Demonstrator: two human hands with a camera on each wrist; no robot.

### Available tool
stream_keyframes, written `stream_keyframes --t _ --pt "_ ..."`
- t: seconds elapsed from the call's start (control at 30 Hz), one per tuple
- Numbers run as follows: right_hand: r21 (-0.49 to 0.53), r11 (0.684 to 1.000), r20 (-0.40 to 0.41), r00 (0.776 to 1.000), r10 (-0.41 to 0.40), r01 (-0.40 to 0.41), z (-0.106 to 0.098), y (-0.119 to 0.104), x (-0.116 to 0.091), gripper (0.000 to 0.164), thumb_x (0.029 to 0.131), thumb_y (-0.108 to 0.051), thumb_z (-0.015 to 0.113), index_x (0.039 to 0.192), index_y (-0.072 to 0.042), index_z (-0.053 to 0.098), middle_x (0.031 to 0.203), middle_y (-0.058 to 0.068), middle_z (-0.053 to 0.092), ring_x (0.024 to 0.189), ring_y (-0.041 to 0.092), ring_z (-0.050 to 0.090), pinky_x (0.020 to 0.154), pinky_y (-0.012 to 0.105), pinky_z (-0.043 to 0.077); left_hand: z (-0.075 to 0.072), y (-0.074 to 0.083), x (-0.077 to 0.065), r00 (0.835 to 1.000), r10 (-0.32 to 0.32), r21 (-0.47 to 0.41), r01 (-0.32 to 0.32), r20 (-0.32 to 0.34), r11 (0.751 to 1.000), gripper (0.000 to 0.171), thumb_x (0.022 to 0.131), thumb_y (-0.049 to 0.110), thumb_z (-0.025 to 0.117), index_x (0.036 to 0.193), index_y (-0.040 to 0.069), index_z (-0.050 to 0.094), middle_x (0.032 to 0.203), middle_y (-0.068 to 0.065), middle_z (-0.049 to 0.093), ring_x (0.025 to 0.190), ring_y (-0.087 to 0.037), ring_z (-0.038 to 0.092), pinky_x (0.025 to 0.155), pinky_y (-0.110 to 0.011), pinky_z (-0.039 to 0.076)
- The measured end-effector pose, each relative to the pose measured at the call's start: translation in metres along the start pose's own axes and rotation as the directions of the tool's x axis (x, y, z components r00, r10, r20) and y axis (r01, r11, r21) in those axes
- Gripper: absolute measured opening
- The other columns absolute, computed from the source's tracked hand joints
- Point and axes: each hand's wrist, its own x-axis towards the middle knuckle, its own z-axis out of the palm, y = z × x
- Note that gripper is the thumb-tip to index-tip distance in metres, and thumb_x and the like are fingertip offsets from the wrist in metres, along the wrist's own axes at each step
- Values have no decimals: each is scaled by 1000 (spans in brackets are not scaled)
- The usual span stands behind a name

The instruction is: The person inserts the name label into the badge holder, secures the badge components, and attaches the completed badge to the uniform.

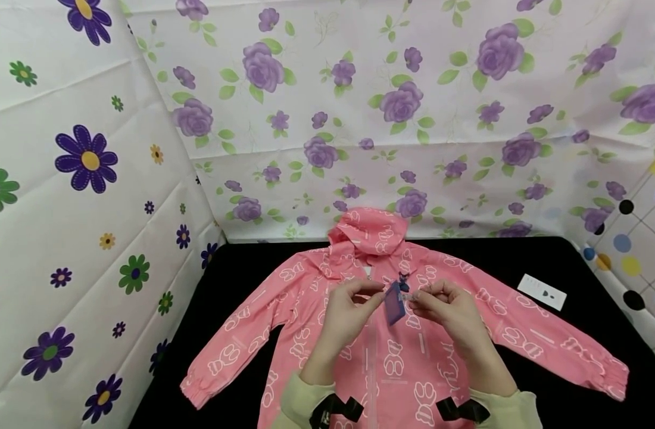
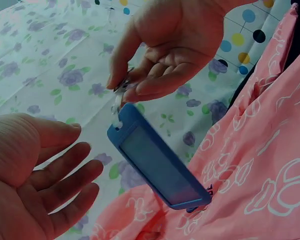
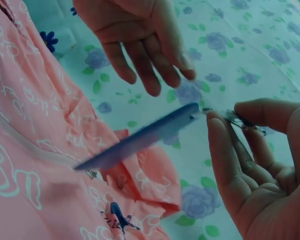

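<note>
The step in hand looks like handling a blue badge holder (image 2: pixel 157 157) by its fastening, above the chest of a pink hooded jacket (image 1: pixel 381 363) spread on a black table (image 1: pixel 568 262). The right hand (image 1: pixel 456 316) pinches the metal clip (image 3: pixel 242 124) between thumb and fingertips; from it the holder hangs tilted on a short clear strap (image 2: pixel 117 107), its holed end uppermost. Whether the low end touches the cloth, I cannot tell.

The next move probably calls for a steady pinch on that clip, and for the left hand (image 1: pixel 345 313) to calm the dangling holder — it could swing or turn on so slack a strap.

Both forearms rise from the near edge and lean inward, so the hands face each other across the holder. The left hand is ungripped, its fingers loosely bent and spread a little. From the head they seem to meet the holder's edge — but both wrist views show a gap. The right hand's remaining fingers curl in toward its palm.
</note>
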Motion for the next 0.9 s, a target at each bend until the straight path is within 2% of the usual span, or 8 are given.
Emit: stream_keyframes --t 0.17,0.37,0.47,0.67,0.9 --pt "43 999 -54 998 -16 18 6 -2 -2 9 104 -2 68 105 3 60 98 9 79 88 20 79 84 34 64 7 3 -1 996 90 32 -89 -14 995 14 95 7 82 108 6 83 101 -2 80 92 -14 75 82 -40 65" --pt "107 993 -75 997 -31 39 11 -4 -2 13 104 -3 68 105 4 57 97 11 80 91 23 80 84 36 64 9 7 -2 985 165 125 -157 -57 980 15 93 8 84 108 6 83 106 -2 79 99 -16 73 82 -45 63" --pt "119 992 -77 996 -37 46 12 -4 -2 14 105 -4 68 107 4 57 99 12 80 92 21 80 86 36 64 9 9 -3 976 205 178 -188 -80 966 18 92 7 85 109 6 83 109 -3 79 101 -17 73 82 -41 63" --pt "158 987 -41 999 -35 41 13 -3 -1 17 106 -6 67 111 7 57 104 7 80 97 19 79 89 35 63 9 8 -3 961 260 239 -231 -98 943 21 90 6 87 110 7 83 112 -5 79 101 -18 74 86 -35 62" --pt "188 980 -8 998 -56 57 15 -3 -3 4 107 0 63 110 0 60 99 9 80 89 15 79 84 32 64 11 5 -2 953 291 282 -259 -80 924 18 90 9 87 108 7 83 116 -5 79 113 -19 74 100 -35 59"
